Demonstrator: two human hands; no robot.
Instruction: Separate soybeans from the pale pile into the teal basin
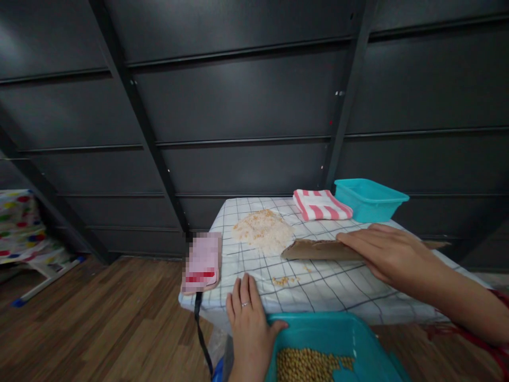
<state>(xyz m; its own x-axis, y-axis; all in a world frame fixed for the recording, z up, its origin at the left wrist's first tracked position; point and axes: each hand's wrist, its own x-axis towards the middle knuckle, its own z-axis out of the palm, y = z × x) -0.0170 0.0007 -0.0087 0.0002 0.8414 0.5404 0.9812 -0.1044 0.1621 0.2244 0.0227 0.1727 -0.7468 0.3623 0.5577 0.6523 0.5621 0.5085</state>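
Note:
My right hand (392,252) grips a long strip of brown cardboard (318,249), which stands on edge on the checked tablecloth. The fingers of my left hand (248,323) lie stretched over the table's front edge, and its thumb rests at the rim of a teal tub (318,318). Soybeans (306,363) cover part of the tub's bottom. Beyond the cardboard's left end spreads a pile of white rice (266,233) with yellowish grains mixed in. A few loose yellowish grains (281,280) are scattered between the cardboard and the front edge.
At the back right of the table (254,268) sit a folded pink-and-white striped towel (322,205) and a second teal tub (369,201). A pink phone-like object (202,262) with a black strap lies at the left edge. A dark panelled wall (246,101) rises behind.

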